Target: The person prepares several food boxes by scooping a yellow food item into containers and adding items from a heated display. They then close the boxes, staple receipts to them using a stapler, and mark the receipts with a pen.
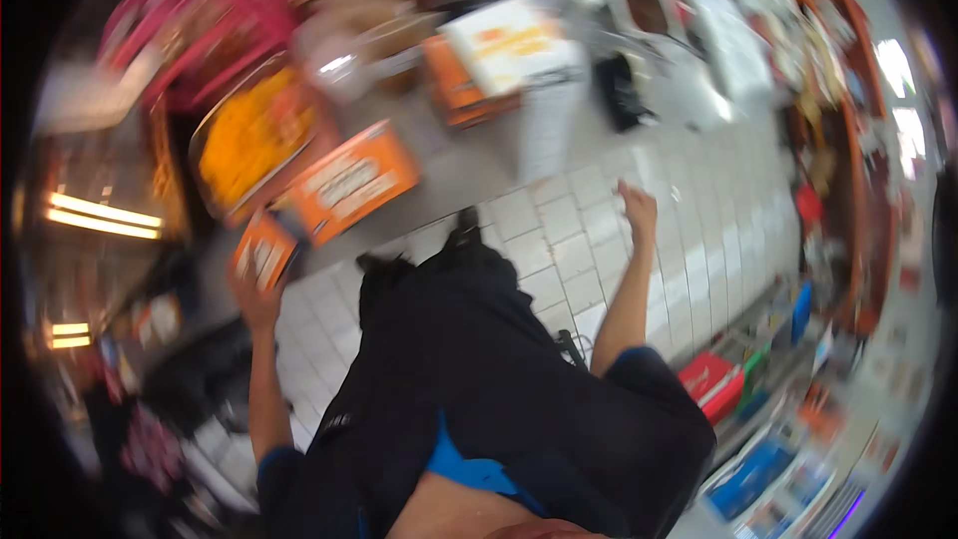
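My left hand (pixel 257 298) grips a small orange box (pixel 267 248) with a pale printed panel, at the near left edge of the grey table (pixel 441 191). Just beyond it stands a larger orange box (pixel 355 183) bearing writing. Behind these lies a metal-rimmed tray (pixel 247 198) heaped with orange-yellow pieces (pixel 254 131), too blurred to name. Out to my right, my right hand (pixel 638 211) hangs over the tiled floor, holding nothing, its fingers loosely apart.
Another orange box (pixel 453 82) sits on the table under a white printed packet (pixel 505 45). A pink crate (pixel 224 75) stands at the far left. White floor tiles (pixel 576 239) run to shelving (pixel 868 202) at right. A red box (pixel 711 382) lies at lower right.
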`<state>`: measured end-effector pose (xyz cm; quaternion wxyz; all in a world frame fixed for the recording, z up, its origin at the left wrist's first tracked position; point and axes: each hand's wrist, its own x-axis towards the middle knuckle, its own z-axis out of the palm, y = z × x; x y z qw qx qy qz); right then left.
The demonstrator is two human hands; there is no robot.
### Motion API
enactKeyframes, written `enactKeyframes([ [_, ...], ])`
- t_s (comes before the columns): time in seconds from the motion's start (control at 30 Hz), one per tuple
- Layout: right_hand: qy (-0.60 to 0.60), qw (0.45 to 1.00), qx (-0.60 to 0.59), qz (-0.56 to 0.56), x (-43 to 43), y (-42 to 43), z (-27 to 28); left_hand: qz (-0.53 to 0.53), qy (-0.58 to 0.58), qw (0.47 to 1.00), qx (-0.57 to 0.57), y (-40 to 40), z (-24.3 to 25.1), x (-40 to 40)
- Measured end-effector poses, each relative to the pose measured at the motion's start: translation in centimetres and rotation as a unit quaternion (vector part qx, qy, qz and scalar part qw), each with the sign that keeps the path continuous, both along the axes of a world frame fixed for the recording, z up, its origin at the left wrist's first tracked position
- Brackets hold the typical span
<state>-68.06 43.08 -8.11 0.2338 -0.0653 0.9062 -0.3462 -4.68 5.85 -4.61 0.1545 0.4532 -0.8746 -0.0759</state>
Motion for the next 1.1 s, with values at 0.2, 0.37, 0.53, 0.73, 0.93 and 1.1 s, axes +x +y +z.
enactKeyframes([
  [0.2,-0.207,0.891,-0.129,0.383,26.7,-14.8,2.5,0.036,0.011,0.999,-0.024,-1.7,0.6,-1.6],
  [0.37,-0.235,0.833,-0.22,0.45,45.1,-28.1,4.7,0.062,0.02,0.998,-0.024,-0.9,0.7,-0.4],
  [0.53,-0.153,0.881,-0.164,0.416,48.4,-32.5,-0.4,0.058,0.016,0.997,0.037,-1.1,1.6,0.0],
  [0.73,0.14,0.871,-0.005,0.471,46.7,-33.2,0.4,0.052,0.079,0.993,0.063,-1.7,0.2,1.1],
  [0.93,0.037,0.881,0.014,0.472,46.7,-28.2,1.1,0.048,0.09,0.994,0.037,-1.8,0.9,1.3],
  [1.1,-0.186,0.866,0.02,0.463,43.6,-21.8,4.7,-0.002,0.123,0.985,0.122,-2.4,3.2,2.8],
])
